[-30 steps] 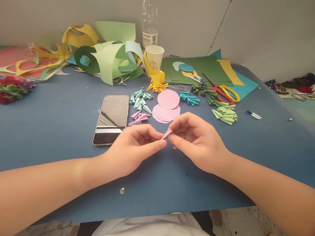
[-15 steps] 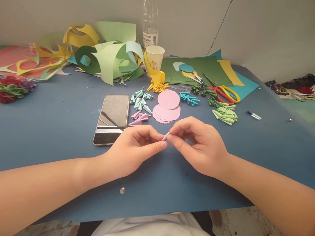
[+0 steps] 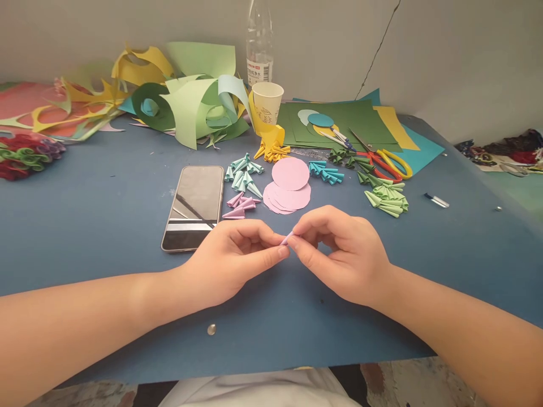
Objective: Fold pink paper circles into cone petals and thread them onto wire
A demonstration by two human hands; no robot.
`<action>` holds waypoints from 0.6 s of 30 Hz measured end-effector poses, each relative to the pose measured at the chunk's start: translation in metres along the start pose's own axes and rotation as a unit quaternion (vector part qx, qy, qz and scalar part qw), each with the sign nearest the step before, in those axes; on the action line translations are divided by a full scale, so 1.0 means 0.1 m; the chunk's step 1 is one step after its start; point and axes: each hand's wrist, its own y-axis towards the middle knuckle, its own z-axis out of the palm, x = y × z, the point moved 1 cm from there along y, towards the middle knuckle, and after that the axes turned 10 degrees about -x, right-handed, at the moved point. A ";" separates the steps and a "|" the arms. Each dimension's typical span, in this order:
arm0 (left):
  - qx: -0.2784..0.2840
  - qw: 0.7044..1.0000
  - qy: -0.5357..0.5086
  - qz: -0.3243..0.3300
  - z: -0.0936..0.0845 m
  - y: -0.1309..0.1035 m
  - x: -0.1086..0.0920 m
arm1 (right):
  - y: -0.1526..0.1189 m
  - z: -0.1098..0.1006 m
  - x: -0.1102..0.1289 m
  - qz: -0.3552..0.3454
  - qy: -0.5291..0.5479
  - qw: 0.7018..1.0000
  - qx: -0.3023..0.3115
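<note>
The small purple paper roll [image 3: 287, 238] is in the centre of the frame, above the blue tabletop [image 3: 127, 237]. The left hand [image 3: 235, 257] pinches its lower end between thumb and fingertips; the right hand [image 3: 343, 251] pinches its upper end. Just above the hands lie overlapping pink paper discs [image 3: 291, 174], with purple cones [image 3: 242, 206] to their left. The phone [image 3: 194, 209] lies at centre left, its lower right corner close behind the left hand. Bare tabletop stretches below both hands to the near edge at the bottom of the frame, broken by a metallic stud [image 3: 211, 329]. More open surface lies right of the right hand, below the light green cones [image 3: 388, 198] and the small blue-and-white piece [image 3: 436, 200], out to the slanting right edge.
</note>
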 end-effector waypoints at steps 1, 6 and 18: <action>0.000 1.000 -0.002 -0.001 0.00 0.00 0.00 | 0.00 0.00 0.00 -0.001 -0.001 1.000 0.000; -0.011 1.000 -0.006 -0.007 0.00 0.01 -0.03 | 0.00 -0.01 0.00 0.005 0.009 1.000 -0.002; 0.002 0.998 -0.055 0.006 -0.02 0.02 -0.01 | -0.01 0.01 -0.08 -0.004 0.016 1.000 -0.011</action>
